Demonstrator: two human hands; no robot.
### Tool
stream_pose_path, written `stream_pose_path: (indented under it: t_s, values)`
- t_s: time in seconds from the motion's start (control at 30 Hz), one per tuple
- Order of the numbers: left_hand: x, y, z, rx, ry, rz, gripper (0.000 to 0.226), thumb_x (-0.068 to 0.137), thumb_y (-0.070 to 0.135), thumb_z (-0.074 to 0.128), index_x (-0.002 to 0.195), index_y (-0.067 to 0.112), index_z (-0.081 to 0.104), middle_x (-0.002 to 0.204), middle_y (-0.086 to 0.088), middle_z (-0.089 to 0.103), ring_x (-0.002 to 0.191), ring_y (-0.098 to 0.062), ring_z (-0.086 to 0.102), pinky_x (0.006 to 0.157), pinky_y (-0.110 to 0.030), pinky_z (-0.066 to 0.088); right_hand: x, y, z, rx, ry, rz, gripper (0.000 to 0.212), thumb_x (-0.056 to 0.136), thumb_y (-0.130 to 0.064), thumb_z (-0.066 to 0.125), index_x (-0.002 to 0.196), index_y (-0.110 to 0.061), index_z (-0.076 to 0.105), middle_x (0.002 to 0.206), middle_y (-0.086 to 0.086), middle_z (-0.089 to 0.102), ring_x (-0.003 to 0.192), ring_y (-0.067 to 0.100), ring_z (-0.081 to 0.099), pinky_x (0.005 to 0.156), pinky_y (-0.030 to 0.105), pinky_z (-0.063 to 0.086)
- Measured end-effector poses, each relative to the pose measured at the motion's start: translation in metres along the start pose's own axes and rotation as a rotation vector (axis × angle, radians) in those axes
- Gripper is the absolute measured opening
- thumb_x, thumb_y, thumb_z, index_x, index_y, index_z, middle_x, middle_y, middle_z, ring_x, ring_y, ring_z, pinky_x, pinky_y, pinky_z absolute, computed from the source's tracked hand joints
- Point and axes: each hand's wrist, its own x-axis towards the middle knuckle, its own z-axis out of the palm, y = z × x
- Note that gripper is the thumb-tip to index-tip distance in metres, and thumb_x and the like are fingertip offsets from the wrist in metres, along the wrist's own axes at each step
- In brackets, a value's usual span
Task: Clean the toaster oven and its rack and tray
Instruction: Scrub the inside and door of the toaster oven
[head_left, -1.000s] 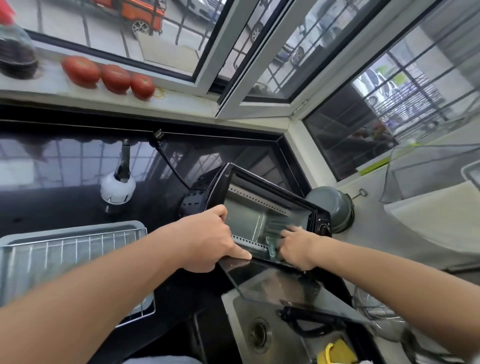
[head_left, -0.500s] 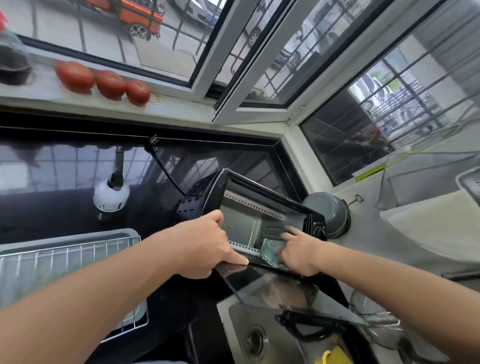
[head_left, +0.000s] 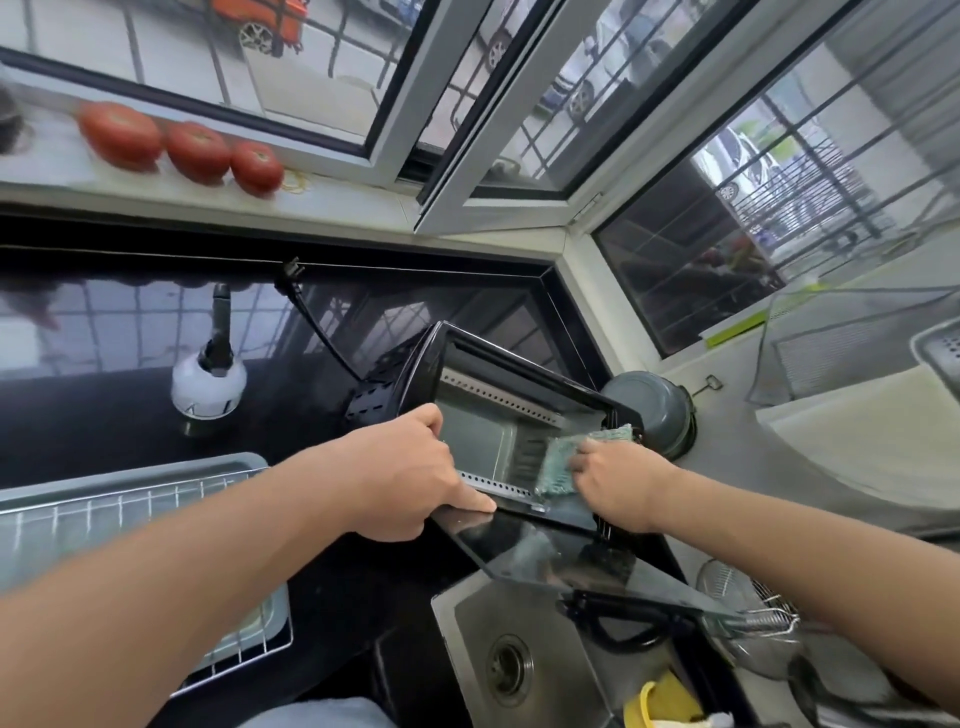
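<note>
Since a moment ago my right hand (head_left: 613, 480) has carried the green scouring pad (head_left: 563, 462) up the toaster oven's (head_left: 498, 410) right inner wall, fingers curled on it. My left hand (head_left: 415, 478) grips the left frame, steadying it. Pushing harder could slide the oven; my wrist could strain the lowered glass door (head_left: 561, 556) over the sink (head_left: 519, 654).

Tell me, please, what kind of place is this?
Most likely a home kitchen. A steel sink lies below the open toaster oven, three tomatoes sit on the windowsill, and a wire strainer rests on the counter.
</note>
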Motion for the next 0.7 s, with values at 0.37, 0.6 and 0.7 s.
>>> stream_pose_path:
  t_s: [0.37,0.6,0.7]
  values:
    - [-0.003,0.005,0.001,0.008,-0.003,-0.002,0.068,0.091,0.013,0.044,0.151,0.045,0.040,0.086,0.002,0.066,0.076,-0.021,0.054,0.100,-0.040,0.027,0.098,-0.018,0.002,-0.049,-0.482,-0.066,0.038,0.089,-0.020,0.065,0.126,-0.010,0.065,0.138,0.011,0.058,0.130,0.035,0.049,0.100,0.052,0.048]
    - [-0.002,0.003,-0.001,0.006,0.008,0.001,0.067,0.088,0.013,0.046,0.147,0.044,0.043,0.080,0.004,0.063,0.073,-0.020,0.053,0.098,-0.040,0.028,0.020,-0.002,-0.009,-0.095,-0.268,-0.036,0.047,0.090,-0.020,0.058,0.135,-0.006,0.054,0.143,0.014,0.048,0.130,0.035,0.042,0.104,0.050,0.044]
    - [-0.004,0.003,-0.001,-0.002,0.015,-0.002,0.069,0.088,0.011,0.044,0.149,0.044,0.043,0.080,0.002,0.064,0.072,-0.021,0.053,0.097,-0.039,0.027,-0.001,-0.001,-0.018,-0.099,-0.223,0.018,0.047,0.095,-0.021,0.048,0.138,-0.003,0.051,0.140,0.019,0.048,0.124,0.036,0.045,0.103,0.046,0.043]
